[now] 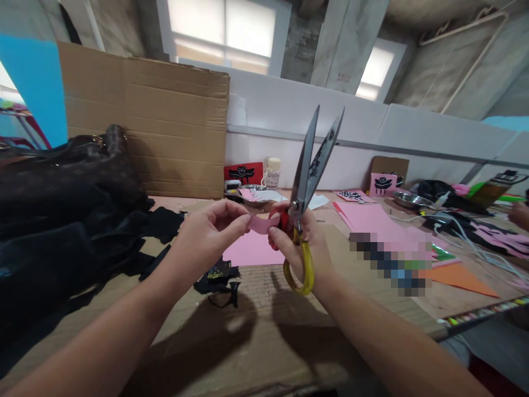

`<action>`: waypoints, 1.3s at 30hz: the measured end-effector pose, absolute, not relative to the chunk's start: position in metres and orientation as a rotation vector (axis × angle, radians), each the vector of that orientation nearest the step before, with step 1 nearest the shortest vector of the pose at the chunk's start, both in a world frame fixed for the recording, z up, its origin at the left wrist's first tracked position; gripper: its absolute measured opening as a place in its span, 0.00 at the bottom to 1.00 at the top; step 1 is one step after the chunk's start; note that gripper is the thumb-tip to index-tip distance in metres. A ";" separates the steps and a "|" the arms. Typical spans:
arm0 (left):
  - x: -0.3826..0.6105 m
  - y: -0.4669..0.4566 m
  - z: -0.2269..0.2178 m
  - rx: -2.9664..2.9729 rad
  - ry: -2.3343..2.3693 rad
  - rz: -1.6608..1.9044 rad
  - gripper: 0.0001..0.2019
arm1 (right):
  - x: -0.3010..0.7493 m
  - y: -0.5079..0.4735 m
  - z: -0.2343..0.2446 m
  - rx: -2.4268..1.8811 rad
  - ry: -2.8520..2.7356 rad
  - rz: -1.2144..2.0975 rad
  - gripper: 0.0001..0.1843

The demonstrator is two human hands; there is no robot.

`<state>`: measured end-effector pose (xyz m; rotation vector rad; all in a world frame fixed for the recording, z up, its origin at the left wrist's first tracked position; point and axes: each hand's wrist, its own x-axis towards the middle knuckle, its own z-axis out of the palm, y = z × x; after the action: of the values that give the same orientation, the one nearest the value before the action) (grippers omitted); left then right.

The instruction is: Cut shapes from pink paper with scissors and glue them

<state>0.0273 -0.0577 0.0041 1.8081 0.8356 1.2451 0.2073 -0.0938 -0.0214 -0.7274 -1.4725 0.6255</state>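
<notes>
A short, curved pink strip (261, 225), perhaps paper, is stretched between both hands above the work surface. My left hand (206, 234) pinches its left end between thumb and fingertips. My right hand (316, 248) grips a large pair of scissors (306, 176) with one red and one yellow handle loop. The blades point upward and stand slightly apart. The thumb and fingers of that same hand also pinch the strip's right end. Below the hands lies a pink sheet (252, 251). Ragged black scraps (219, 275) rest nearer to me, just left of centre.
A black heap (53, 259) and a brown patterned handbag (82, 162) fill the left side, before an upright cardboard panel (173, 127). Behind the hands stands a metal dish (254, 201). Pink sheets (376, 220), cables (467, 237) and orange paper (463, 278) lie right. Another person's hand (518, 215) shows far right.
</notes>
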 end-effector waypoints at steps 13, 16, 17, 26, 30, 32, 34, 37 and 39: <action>0.028 -0.060 0.002 1.900 0.887 1.217 0.06 | 0.202 -0.096 -0.019 -0.737 -1.447 0.686 0.17; 0.026 -0.060 0.003 1.944 0.900 1.231 0.06 | 0.204 -0.096 -0.020 -0.716 -1.443 0.685 0.15; 0.026 -0.060 0.005 1.941 0.891 1.241 0.06 | 0.205 -0.095 -0.021 -0.719 -1.453 0.680 0.14; 0.018 -0.067 0.025 1.684 0.795 1.332 0.06 | 0.218 -0.083 -0.018 -0.901 -1.642 0.783 0.24; 0.016 -0.067 0.026 1.627 0.771 1.356 0.08 | 0.207 -0.094 -0.022 -0.847 -1.740 0.783 0.23; 0.016 -0.066 0.026 1.597 0.753 1.356 0.08 | 0.203 -0.099 -0.026 -0.801 -1.769 0.803 0.22; 0.016 -0.065 0.026 1.570 0.716 1.353 0.08 | 0.202 -0.101 -0.029 -0.786 -1.805 0.806 0.21; 0.015 -0.064 0.025 1.558 0.698 1.344 0.08 | 0.202 -0.102 -0.030 -0.801 -1.823 0.792 0.20; 0.015 -0.064 0.025 1.563 0.704 1.342 0.07 | 0.203 -0.102 -0.028 -0.810 -1.822 0.780 0.21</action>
<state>0.0153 -0.0640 0.0251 1.5635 0.7036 1.3419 0.2026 -0.1018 -0.0285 -0.8098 -1.8218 0.7795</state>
